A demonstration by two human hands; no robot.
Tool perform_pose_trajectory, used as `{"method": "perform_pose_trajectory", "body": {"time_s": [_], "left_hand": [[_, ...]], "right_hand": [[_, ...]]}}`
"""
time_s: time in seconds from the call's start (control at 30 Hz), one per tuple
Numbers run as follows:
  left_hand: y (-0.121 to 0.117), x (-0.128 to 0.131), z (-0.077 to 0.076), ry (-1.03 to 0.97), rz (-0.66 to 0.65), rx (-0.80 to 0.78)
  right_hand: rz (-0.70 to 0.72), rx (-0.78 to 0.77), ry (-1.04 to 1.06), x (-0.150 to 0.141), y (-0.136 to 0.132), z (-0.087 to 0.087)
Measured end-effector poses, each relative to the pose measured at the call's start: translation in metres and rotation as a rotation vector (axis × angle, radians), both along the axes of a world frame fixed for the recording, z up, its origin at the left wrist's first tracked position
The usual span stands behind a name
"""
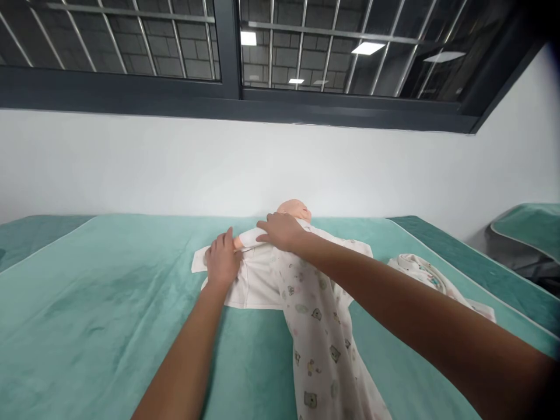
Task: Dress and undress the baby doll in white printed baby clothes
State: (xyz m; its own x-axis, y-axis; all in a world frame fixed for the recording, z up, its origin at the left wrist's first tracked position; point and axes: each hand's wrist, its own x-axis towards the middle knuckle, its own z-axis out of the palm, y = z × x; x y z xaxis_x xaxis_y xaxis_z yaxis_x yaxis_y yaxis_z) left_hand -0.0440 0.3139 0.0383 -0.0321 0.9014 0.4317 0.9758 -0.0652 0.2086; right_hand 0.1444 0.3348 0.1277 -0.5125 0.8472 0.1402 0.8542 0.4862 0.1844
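Observation:
A baby doll lies on the bed, its pinkish head (294,209) nearest the wall. A white baby sleepsuit (315,315) with a small animal print is partly on it and spreads toward me, its plain inside (260,286) turned up on the left. My left hand (223,259) is closed over the end of the doll's arm (237,242), hiding the doll's hand. White sleeve cloth (251,237) covers the arm above that. My right hand (282,231) grips this sleeve near the doll's shoulder, with thumb and fingers around it.
A teal plush cover (109,303) is spread over the bed. On the right lies a bundled white printed cloth (431,277). Behind stand a white wall (196,163) and a dark-framed window (231,52) with metal bars. Another teal-covered surface (529,224) shows at far right.

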Motion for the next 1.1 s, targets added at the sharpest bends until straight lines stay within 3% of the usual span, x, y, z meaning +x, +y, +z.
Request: {"method": "perform_pose_trajectory", "body": {"time_s": [0.13,0.3,0.43,0.53,0.6,0.67,0.73,0.97,1.1], "left_hand": [[-0.001,0.004,-0.002,0.147,-0.162,0.036],[0.006,-0.001,-0.010,0.211,-0.139,-0.057],[0.008,0.002,-0.012,0.209,-0.120,-0.054],[0.007,0.008,-0.012,0.202,-0.087,-0.032],[0.006,0.012,-0.012,0.197,-0.068,-0.017],[0.006,0.016,-0.012,0.186,-0.050,-0.010],[0.005,0.018,-0.011,0.160,-0.029,-0.014],[0.004,0.021,-0.006,-0.137,-0.123,0.035],[-0.002,0.057,0.025,-0.240,-0.286,0.096]], "right_hand": [[0.037,-0.075,0.035,-0.028,0.012,-0.019],[0.066,-0.140,0.149,-0.036,0.025,-0.016],[0.091,-0.032,0.672,0.012,0.020,-0.011],[-0.120,0.058,0.989,0.070,0.004,-0.037],[-0.315,0.084,0.988,0.106,-0.007,-0.066],[-0.352,0.090,0.857,0.132,-0.015,-0.090],[-0.358,0.096,0.775,0.148,-0.019,-0.103],[-0.602,0.092,0.886,0.162,-0.011,-0.091],[-0.683,0.013,0.763,0.164,-0.009,-0.089]]}}
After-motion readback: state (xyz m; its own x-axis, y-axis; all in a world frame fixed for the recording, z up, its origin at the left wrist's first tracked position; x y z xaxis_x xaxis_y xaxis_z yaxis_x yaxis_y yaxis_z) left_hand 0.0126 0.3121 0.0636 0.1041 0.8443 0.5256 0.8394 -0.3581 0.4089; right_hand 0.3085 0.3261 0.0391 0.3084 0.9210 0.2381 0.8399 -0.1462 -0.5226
